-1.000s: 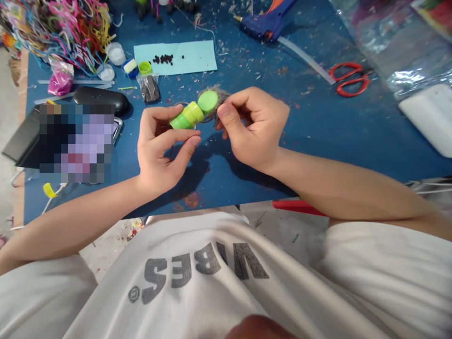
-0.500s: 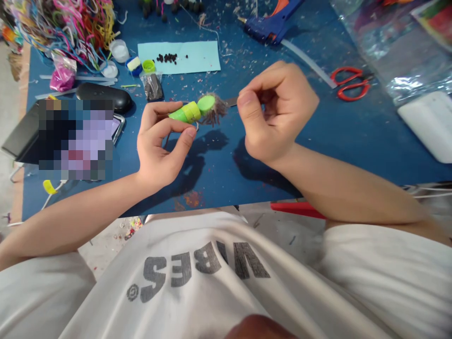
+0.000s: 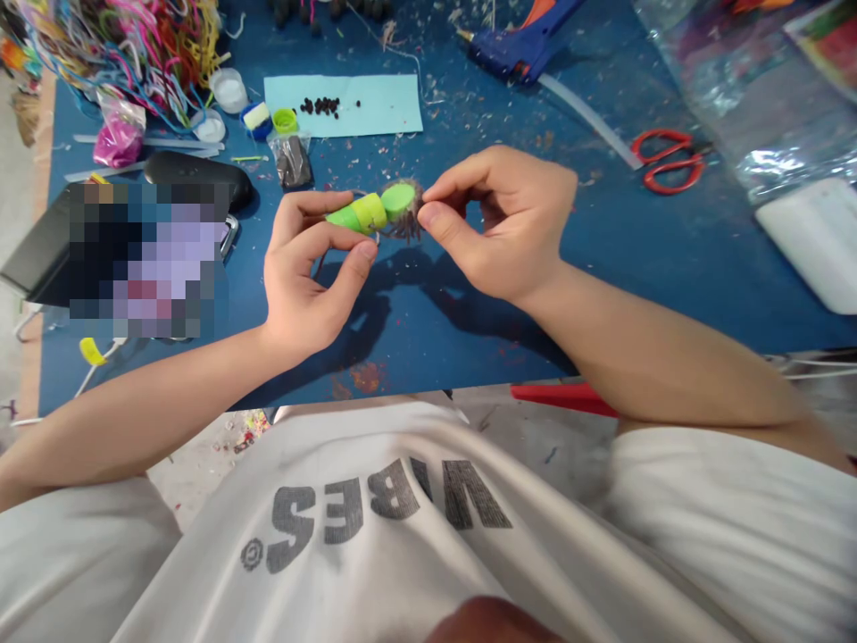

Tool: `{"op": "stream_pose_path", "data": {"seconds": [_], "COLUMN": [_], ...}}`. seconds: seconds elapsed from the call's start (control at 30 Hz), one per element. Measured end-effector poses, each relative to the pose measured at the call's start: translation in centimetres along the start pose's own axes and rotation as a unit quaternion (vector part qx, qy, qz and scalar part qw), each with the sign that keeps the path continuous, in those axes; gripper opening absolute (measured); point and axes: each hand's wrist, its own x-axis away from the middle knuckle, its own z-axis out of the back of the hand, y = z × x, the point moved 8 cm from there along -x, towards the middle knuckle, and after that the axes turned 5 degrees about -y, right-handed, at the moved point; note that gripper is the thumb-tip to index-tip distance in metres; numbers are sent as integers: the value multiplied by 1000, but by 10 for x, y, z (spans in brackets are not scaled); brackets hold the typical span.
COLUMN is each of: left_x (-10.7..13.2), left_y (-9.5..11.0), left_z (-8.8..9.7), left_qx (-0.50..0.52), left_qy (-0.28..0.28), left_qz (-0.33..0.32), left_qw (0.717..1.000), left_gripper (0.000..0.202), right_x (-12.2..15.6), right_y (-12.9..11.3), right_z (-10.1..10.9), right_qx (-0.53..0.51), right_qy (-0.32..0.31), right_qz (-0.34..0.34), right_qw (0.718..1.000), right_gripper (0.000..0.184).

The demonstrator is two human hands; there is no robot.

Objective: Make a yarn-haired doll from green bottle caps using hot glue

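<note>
A small green figure with a round light-green head and a fringe of brown yarn-like hair is up above the blue table. My left hand grips its body between thumb and fingers, and a thin cord loops beside it. At the head end, my right hand is closed in a pinch, its thumb and forefinger tips right against the hair. Whatever lies between those tips is hidden.
Behind the hands lies a pale blue sheet with black beads. A blue glue gun and red-handled scissors are at the right. Tangled yarn, a black case and a bagged dark lump sit left.
My right hand has come left and slightly down, its fingertips now at the figure's hair. The thin dark strip that showed between them is out of sight. My left hand keeps its hold.
</note>
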Motion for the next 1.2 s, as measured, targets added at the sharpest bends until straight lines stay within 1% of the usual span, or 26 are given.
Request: {"op": "stream_pose_path", "data": {"seconds": [0.1,0.17,0.27,0.37,0.47,0.6,0.73,0.8,0.97,1.13,1.2], "left_x": [0,-1,-2,-2,-2,-1,-1,-1,0,-1,-2], "left_y": [-1,2,6,1,-3,-2,3,3,2,3,3], "left_z": [-2,-2,-1,-2,-5,-3,-3,-2,-3,-3,-3], "left_qx": [5,0,-10,-4,5,-16,-24,-25,-19,-40,-46], "left_qy": [-9,-7,1,-8,-25,-8,-1,-1,-7,0,3], "left_qz": [13,17,7,9,5,18,15,11,13,15,18], "left_qw": [1000,1000,1000,1000,1000,1000,1000,1000,1000,999,999], "left_gripper": [39,38,36,36,39,40,41,41,39,39,39], "right_x": [1,2,2,3,3,3,3,3,4,4,4], "right_y": [4,4,2,0,-4,-6,-9,-11,-8,5,2], "right_z": [-1,-2,-2,-2,-2,-2,-3,-3,-2,-9,-8], "right_qx": [-10,-17,-23,-32,-38,-46,-73,-71,-61,-55,-61], "right_qy": [-6,-1,3,1,12,40,54,48,40,22,26], "right_qz": [-26,-22,-22,-25,0,40,63,59,39,7,14], "right_qw": [1000,1000,999,999,999,997,994,995,997,998,998], "right_gripper": [46,44,38,33,32,35,28,26,28,38,40]}}
